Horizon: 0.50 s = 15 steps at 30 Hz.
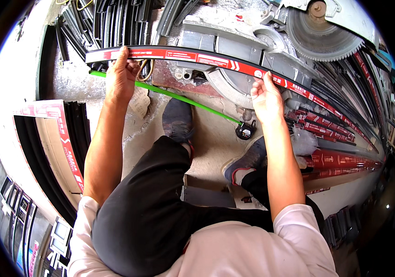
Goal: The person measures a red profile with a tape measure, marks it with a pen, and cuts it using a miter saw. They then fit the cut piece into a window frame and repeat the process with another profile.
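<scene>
Crosswise, the red strip (179, 55) lies pinched in left hand (121, 82), right hand (267, 99).

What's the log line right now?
left hand: holding red-faced strip | right hand: on same strip | tape measure: green tape extended | saw blade: upper right

Red-and-black strip (174, 54), green tape (160, 91), black trousers (137, 203)

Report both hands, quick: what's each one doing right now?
Left hand: closed, holding the red-and-black strip near its left end.
Right hand: closed on the same strip, farther right.
</scene>
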Each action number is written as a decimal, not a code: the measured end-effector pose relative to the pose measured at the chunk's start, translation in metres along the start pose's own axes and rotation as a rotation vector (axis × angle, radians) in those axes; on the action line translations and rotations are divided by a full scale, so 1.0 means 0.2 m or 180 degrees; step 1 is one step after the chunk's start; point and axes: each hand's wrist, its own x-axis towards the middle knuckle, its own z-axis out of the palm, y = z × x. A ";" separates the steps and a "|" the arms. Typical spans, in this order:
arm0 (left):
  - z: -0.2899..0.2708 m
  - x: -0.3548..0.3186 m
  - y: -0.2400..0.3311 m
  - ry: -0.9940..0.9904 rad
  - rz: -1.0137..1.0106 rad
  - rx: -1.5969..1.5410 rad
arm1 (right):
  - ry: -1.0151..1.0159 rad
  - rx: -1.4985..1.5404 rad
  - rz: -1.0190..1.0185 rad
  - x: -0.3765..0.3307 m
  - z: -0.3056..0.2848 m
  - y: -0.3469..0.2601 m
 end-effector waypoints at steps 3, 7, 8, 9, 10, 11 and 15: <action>-0.09 0.04 -0.01 0.0020 -0.0042 0.0027 | -0.0269 -0.0929 -0.0188 -0.15 -0.02 0.02; -0.12 0.07 -0.05 -0.0025 -0.0217 -0.0098 | -0.0553 -0.2426 -0.0923 -0.35 -0.27 0.15; -0.13 0.08 -0.06 0.0003 -0.0239 -0.0098 | -0.0436 -0.2870 -0.1139 -0.39 -0.36 0.20; -0.14 0.08 -0.07 0.0011 -0.0256 -0.0093 | -0.0319 -0.3318 -0.1355 -0.44 -0.44 0.24; -0.14 0.09 -0.08 0.0016 -0.0278 -0.0091 | -0.0193 -0.3771 -0.1569 -0.47 -0.51 0.28; -0.15 0.09 -0.08 0.0015 -0.0283 -0.0065 | -0.0153 -0.4095 -0.1721 -0.49 -0.56 0.30; -0.17 0.11 -0.09 -0.0026 -0.0282 0.0056 | -0.0097 -0.5572 -0.2062 -0.50 -0.68 0.37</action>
